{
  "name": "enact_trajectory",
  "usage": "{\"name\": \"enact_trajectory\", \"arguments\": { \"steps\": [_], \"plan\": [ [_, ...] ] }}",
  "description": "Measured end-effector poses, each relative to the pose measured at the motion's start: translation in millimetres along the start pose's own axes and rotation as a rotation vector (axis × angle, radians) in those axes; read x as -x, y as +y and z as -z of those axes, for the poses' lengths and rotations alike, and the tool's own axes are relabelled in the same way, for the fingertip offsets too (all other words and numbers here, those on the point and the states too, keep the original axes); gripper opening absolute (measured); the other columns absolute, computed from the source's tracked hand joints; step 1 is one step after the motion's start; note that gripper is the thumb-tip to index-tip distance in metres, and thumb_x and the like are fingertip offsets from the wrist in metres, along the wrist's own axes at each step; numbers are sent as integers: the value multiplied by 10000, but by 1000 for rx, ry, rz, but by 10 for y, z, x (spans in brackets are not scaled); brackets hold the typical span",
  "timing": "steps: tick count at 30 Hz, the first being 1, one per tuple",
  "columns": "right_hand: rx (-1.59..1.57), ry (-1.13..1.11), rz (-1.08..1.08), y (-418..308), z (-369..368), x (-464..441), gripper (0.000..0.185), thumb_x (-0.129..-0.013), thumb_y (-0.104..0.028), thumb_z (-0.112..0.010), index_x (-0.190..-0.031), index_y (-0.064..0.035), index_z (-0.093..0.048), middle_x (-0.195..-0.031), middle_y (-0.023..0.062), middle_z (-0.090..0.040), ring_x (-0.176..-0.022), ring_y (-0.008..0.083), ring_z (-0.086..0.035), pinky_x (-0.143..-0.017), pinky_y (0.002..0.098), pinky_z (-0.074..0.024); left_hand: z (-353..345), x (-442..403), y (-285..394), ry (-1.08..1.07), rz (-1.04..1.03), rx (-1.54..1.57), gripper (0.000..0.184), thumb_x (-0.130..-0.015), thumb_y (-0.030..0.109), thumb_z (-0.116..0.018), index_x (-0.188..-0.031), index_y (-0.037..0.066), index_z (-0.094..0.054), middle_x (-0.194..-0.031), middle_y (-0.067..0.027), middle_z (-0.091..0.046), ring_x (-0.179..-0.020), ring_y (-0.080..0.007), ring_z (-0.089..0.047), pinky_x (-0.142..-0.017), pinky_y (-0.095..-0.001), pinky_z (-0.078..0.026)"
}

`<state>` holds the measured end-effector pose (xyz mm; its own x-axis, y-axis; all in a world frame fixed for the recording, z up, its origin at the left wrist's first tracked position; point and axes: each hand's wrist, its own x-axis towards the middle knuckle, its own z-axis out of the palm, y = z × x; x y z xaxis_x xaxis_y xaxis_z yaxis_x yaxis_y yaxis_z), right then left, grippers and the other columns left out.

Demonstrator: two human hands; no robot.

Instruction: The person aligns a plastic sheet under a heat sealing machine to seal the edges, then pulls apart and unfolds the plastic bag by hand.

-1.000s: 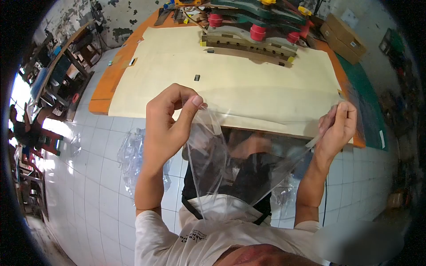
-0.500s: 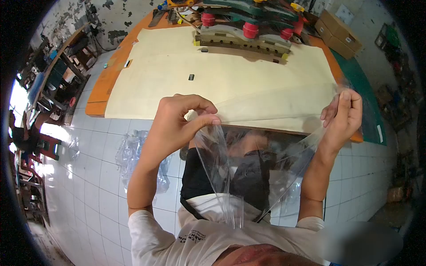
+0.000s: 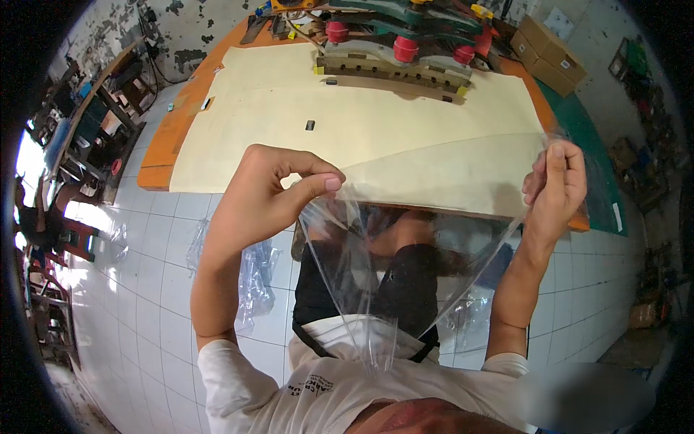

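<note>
A clear plastic sheet [image 3: 448,170] is stretched between my two hands, over the near edge of the table and down across my lap. My left hand [image 3: 285,184] pinches one part of it between thumb and forefinger, with folds hanging below the grip. At the right, my right hand [image 3: 557,177] is closed on another part, its fingers curled and thumb up. The sheet's upper edge slopes from one hand to the other. Whether it is a single sheet or a bag I cannot tell.
Cream paper [image 3: 253,108] covers the orange table [image 3: 155,163], with a small dark piece [image 3: 310,125] on it. A green sealing machine with red knobs [image 3: 405,49] stands at the back. A cardboard box [image 3: 547,54] is at back right. Crumpled plastic [image 3: 256,282] lies on the tiled floor.
My left hand has moved a little left and up, drawing the plastic tauter between both hands. My right hand has shifted only slightly.
</note>
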<state>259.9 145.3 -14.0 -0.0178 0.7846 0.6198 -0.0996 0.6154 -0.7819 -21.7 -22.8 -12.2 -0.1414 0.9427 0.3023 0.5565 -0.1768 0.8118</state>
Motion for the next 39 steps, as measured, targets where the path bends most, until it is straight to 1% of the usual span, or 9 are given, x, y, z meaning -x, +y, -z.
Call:
{"name": "enact_trajectory", "arguments": {
  "steps": [3, 5, 6, 8, 16, 22, 26, 29, 39],
  "plan": [
    [-12, -24, -48, 69, 18, 0, 151, -986, -184, -549, -928, -44, -542, -652, 10, -512, -405, 38, -373, -356, 204, -301, 29, 2, -17, -28, -14, -53, 137, -839, 91, -718, -841, -46, -725, -766, -98, -722, -710, -129, -663, -685, -255, -519],
    [-30, -55, -73, 80, 28, 8, 144, -975, -169, -556, -938, -29, -554, -640, 26, -539, -405, 45, -394, -352, 206, -290, 27, 6, -58, -17, 88, -69, 145, -841, 98, -716, -841, -47, -725, -769, -101, -725, -717, -132, -664, -696, -259, -518],
    [-16, -39, -70, 72, 35, 13, 144, -975, -169, -556, -938, -29, -554, -640, 26, -539, -405, 45, -394, -352, 206, -290, 16, 4, -76, -31, 75, -62, 145, -841, 98, -716, -841, -47, -725, -769, -101, -725, -717, -132, -664, -696, -259, -518],
    [0, -108, -53, 58, 36, 22, 138, -974, -158, -551, -936, -26, -554, -628, 22, -533, -404, 41, -391, -355, 204, -289, 10, 8, -109, 2, 67, -41, 129, -829, 81, -702, -850, -44, -729, -727, -109, -717, -669, -116, -644, -662, -252, -500],
    [62, -109, 2, 56, 23, 28, 133, -975, -162, -559, -925, -40, -548, -593, -12, -497, -421, 23, -376, -373, 197, -289, 28, -22, -134, -2, 55, -54, 139, -829, 86, -707, -847, -50, -726, -749, -117, -722, -688, -123, -653, -683, -263, -507],
    [61, -47, 35, 111, 5, 13, 133, -978, -160, -553, -921, -40, -542, -588, -19, -474, -421, 26, -378, -377, 197, -300, 71, -48, -92, -46, 107, -25, 153, -824, 98, -737, -862, -50, -729, -789, -105, -729, -739, -121, -669, -716, -256, -522],
    [39, -25, 28, 133, 27, -16, 146, -986, -170, -533, -921, -40, -542, -584, -19, -449, -424, 40, -380, -381, 206, -326, 133, -63, -116, -76, 49, -10, 179, -790, 52, -770, -921, -59, -719, -817, -108, -725, -780, -130, -678, -738, -256, -533],
    [27, 8, -25, 146, 46, -28, 147, -988, -176, -529, -918, -48, -549, -595, -18, -443, -423, 44, -366, -403, 216, -343, 177, -74, -117, -160, 99, 144, 308, -792, 1, -758, -1072, -69, -651, -821, -112, -709, -831, -141, -680, -765, -259, -543],
    [-25, 26, -88, 214, 94, -46, 141, -982, -182, -545, -933, -51, -560, -590, -16, -428, -415, 52, -345, -389, 230, -319, 178, -84, -79, -156, 100, 261, 363, -806, -11, -741, -1143, -60, -617, -855, -126, -722, -821, -141, -690, -756, -262, -556]
  ]
}}
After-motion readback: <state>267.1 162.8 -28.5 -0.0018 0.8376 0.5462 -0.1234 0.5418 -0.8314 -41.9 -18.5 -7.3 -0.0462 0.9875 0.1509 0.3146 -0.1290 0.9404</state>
